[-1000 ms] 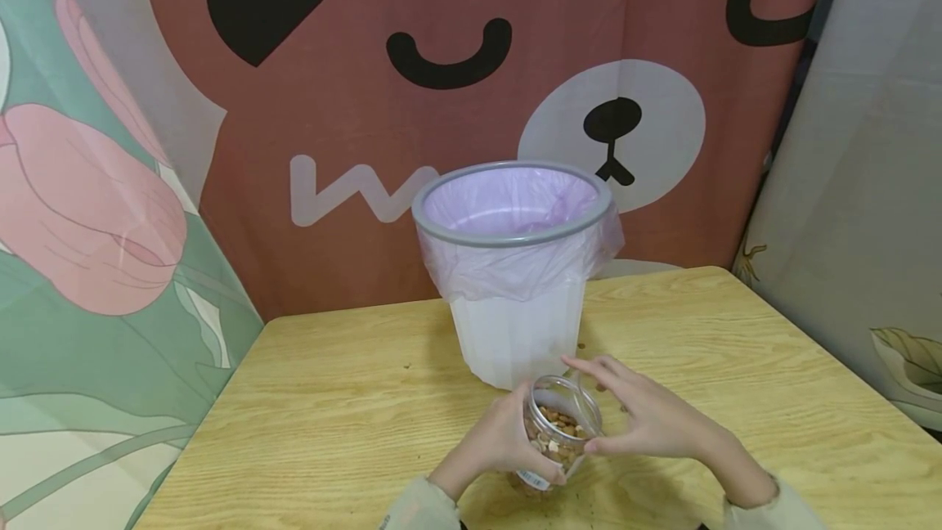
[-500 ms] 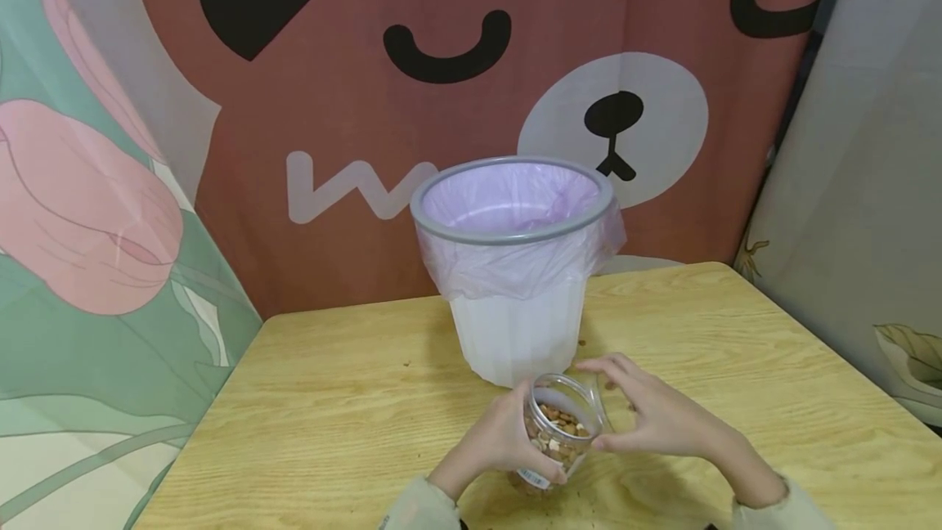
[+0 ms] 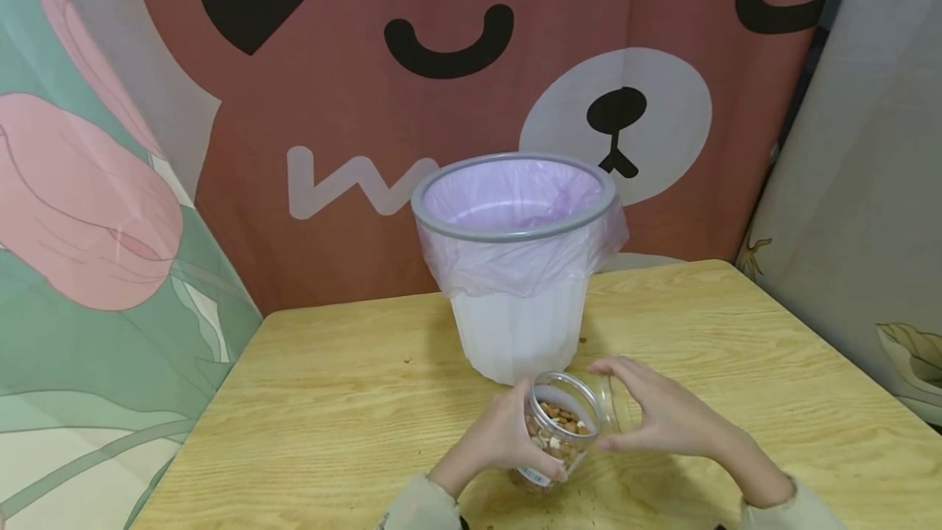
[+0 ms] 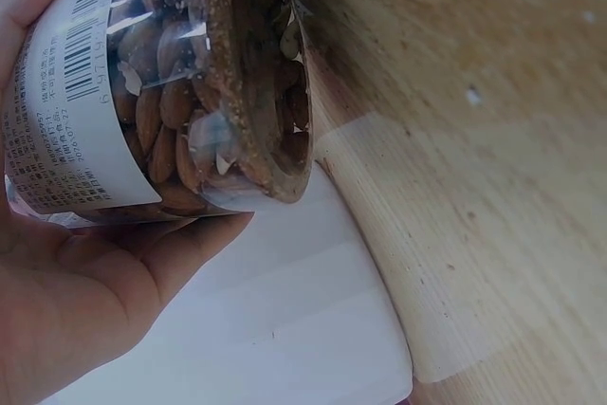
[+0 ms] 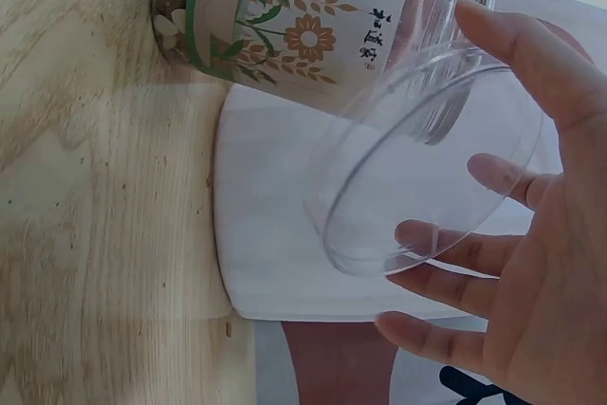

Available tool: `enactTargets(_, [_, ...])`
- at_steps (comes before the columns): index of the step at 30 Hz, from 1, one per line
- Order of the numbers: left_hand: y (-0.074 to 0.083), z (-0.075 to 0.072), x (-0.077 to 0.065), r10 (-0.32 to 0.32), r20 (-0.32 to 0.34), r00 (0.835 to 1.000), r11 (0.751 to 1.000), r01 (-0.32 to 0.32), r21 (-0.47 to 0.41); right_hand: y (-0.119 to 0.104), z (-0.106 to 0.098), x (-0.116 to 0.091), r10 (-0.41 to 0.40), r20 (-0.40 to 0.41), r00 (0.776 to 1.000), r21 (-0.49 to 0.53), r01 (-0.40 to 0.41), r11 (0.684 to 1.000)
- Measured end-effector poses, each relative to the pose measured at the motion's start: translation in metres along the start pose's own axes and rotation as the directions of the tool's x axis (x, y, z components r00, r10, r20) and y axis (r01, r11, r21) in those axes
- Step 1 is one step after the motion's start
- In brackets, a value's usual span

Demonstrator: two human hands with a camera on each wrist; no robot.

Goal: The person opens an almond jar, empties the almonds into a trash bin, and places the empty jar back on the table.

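My left hand [image 3: 506,437] grips a clear plastic jar [image 4: 175,92] part filled with almonds. Its thumb and fingers wrap the sides, and the jar leans with its open mouth tipped toward the bin. A barcode label covers one side in the left wrist view; a printed flower and wheat label [image 5: 303,35] shows in the right wrist view. Just right of the jar's mouth, my right hand [image 3: 666,411] holds a clear round lid [image 5: 417,163] between thumb and fingers. The lid stands on edge, apart from the jar's mouth in the head view.
Behind the hands stands a white bin [image 3: 518,334] with a grey rim and a purple liner bag folded over it. Small crumbs lie on the wooden table [image 3: 316,407]. Printed curtains [image 3: 331,105] hang along the back and sides.
My right hand has shifted slightly right with the lid, and the lid has come away from the jar's mouth. The left hand and jar stay in nearly the same place.
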State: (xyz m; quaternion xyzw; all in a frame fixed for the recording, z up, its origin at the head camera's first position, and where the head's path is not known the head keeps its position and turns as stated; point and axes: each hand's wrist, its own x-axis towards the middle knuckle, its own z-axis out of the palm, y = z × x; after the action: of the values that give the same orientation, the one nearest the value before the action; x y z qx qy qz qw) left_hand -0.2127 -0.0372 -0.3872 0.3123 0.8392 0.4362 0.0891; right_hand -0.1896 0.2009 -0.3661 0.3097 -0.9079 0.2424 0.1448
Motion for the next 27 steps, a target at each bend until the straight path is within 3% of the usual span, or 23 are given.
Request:
enactTargets(14, [0.0000, -0.0016, -0.0002, -0.009, -0.009, 1.000, 1.000, 0.010, 0.029, 0.0042, 0.0031, -0.0048, 0.025, -0.013, 1.000, -0.022, -0.026, 0.999])
enactTargets(27, [0.0002, -0.0019, -0.0002, -0.026, -0.007, 1.000, 0.999, 0.026, 0.025, 0.0075, 0.0002, -0.0079, 0.057, 0.028, 0.998, 0.002, -0.058, 0.998])
